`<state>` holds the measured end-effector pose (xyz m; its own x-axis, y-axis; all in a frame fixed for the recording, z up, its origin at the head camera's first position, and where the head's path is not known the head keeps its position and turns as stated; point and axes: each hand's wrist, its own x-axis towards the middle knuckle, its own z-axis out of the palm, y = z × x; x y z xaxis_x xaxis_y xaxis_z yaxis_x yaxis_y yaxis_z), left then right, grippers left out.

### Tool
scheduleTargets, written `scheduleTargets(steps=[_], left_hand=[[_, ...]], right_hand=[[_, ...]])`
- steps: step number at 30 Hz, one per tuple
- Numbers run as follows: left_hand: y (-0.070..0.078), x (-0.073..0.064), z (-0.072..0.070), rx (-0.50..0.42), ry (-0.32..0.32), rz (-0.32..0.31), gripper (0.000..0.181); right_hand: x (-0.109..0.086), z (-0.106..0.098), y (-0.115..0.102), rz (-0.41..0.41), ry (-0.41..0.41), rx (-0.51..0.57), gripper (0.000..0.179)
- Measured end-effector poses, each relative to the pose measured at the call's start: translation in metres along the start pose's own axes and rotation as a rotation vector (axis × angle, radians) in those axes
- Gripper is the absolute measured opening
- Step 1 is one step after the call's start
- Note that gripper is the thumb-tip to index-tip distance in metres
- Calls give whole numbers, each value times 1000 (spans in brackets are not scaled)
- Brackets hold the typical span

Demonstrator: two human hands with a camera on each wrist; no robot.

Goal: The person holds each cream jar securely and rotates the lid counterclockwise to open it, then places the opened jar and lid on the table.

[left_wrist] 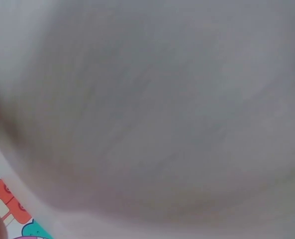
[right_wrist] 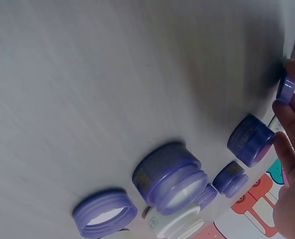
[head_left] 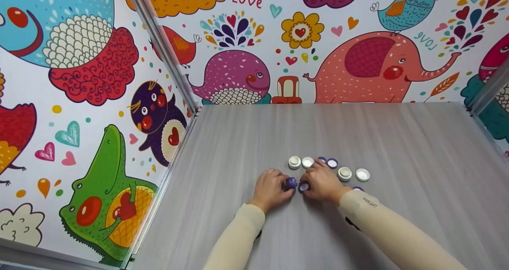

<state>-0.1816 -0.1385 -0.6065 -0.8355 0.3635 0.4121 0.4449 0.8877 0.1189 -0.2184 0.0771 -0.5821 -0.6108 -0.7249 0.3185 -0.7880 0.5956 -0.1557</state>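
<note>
In the head view my left hand (head_left: 272,188) grips a small dark purple jar (head_left: 291,182), with the fingers on its far side and the thumb nearer. My right hand (head_left: 323,182) is just to the right, pinching a purple lid (head_left: 304,187) whose pale inside faces up. The right wrist view shows that lid (right_wrist: 286,88) between thumb and fingers. Beside those fingers stands a purple lettered jar (right_wrist: 249,140). A blurred grey surface fills most of the left wrist view, with part of a finger at its lower left edge.
Beyond my hands stand an open white jar (head_left: 294,162), a white lid (head_left: 307,162) and a purple-rimmed piece (head_left: 331,163). Rightward are another white jar (head_left: 344,173) and lid (head_left: 362,174). A larger open purple jar (right_wrist: 169,177) and purple ring-like lid (right_wrist: 105,214) show in the right wrist view.
</note>
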Motion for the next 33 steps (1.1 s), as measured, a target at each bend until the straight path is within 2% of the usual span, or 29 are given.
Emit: scheduleTargets(steps=[11, 22, 33], left_hand=[[-1, 0, -1, 2, 17, 19, 34], [-3, -2, 3, -13, -5, 10, 35], [-3, -3, 4, 10, -61, 4, 39]], right_hand=[[1, -3, -2, 15, 3, 4, 22], [5, -5, -5, 101, -80, 15, 25], [8, -3, -5, 128, -136, 5, 24]])
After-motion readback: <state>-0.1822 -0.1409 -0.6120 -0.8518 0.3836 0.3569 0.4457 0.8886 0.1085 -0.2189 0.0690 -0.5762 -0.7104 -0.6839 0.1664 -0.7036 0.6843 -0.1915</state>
